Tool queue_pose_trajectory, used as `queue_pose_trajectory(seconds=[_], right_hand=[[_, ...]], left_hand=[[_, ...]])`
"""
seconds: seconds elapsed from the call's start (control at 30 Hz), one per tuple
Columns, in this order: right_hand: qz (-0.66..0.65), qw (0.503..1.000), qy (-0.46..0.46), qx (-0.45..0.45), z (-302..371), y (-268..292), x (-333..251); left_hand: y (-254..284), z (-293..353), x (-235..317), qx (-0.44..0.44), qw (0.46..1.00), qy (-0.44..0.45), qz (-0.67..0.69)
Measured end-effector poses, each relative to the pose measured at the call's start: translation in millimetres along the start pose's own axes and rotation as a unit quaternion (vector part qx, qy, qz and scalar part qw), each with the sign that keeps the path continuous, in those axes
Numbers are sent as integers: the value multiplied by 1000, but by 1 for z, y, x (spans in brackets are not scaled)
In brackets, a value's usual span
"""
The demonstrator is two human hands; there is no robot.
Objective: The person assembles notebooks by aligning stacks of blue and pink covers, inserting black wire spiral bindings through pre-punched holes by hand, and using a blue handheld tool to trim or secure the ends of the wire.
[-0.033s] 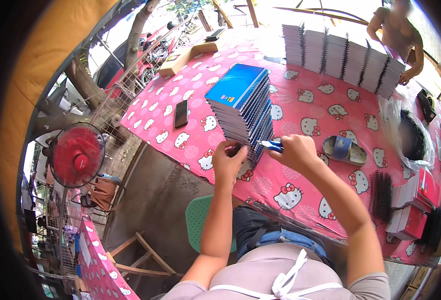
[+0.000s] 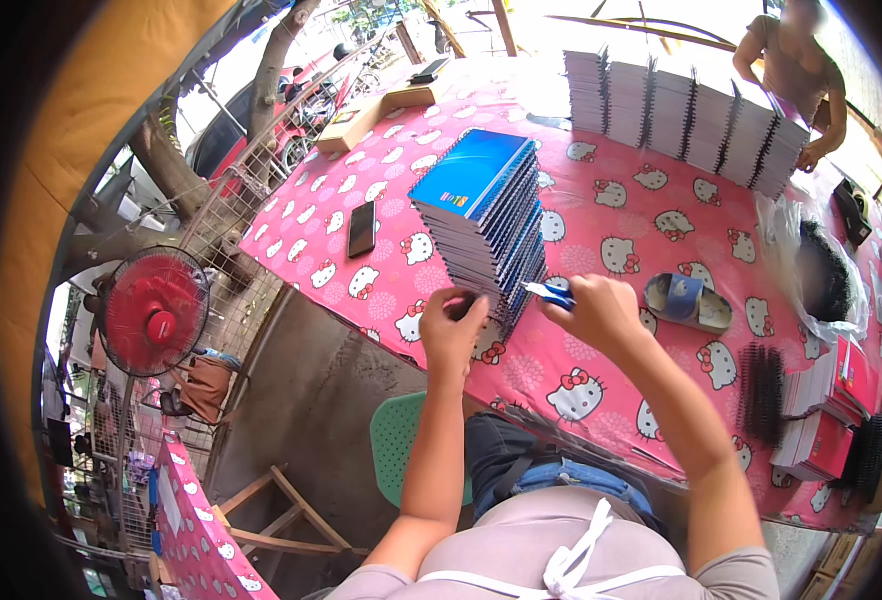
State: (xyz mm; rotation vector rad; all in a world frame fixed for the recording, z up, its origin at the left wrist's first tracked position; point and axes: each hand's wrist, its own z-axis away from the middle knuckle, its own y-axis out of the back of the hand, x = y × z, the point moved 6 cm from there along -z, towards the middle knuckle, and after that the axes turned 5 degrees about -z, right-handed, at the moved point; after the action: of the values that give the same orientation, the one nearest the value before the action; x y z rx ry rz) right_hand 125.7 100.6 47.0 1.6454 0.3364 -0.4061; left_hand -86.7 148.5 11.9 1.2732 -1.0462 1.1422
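A tall stack of blue-covered spiral notebooks stands on the table, its dark coils along the right side. My left hand is at the stack's near lower corner, fingers curled and gripping the edges of the lower notebooks; some fingertips are hidden. My right hand is closed around the blue handles of a pair of small pliers. The metal tip of the pliers points left towards the coils, and a small gap seems to separate them.
A pink patterned cloth covers the table. Left of the stack lies a phone; to the right, a blue slipper. Stacked coil-bound books line the back, beside another person. Red books and black coils sit at right.
My right hand has shifted slightly right and down, drawing the pliers' tip back from the notebook coils. My left hand has moved a little left and down at the stack's corner.
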Motion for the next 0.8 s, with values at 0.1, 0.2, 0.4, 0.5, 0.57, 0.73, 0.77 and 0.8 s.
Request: queue_pose_trajectory(seconds=[0.1,0.2,0.4,0.5,0.57,0.73,0.77,0.8], right_hand=[[-133,985,-85,66,57,-3,24],[-120,979,-163,-5,95,-22,40],[-194,970,-145,-30,100,-25,43],[-137,988,-30,70,72,-29,34],[-117,990,4,78,48,-34,30],[-16,985,87,151,8,-28,21],[-2,985,91,148,3,-27,22],[11,985,98,143,-3,-26,21]], left_hand=[[29,22,-25,57,996,24,59],[46,50,-40,78,989,84,91],[57,69,-68,35,951,216,221],[36,52,-69,-35,911,248,327],[22,35,-66,-82,879,267,387],[-6,12,-31,-116,944,161,262],[-8,8,-28,-101,966,121,205],[-11,6,-23,-79,981,100,149]])
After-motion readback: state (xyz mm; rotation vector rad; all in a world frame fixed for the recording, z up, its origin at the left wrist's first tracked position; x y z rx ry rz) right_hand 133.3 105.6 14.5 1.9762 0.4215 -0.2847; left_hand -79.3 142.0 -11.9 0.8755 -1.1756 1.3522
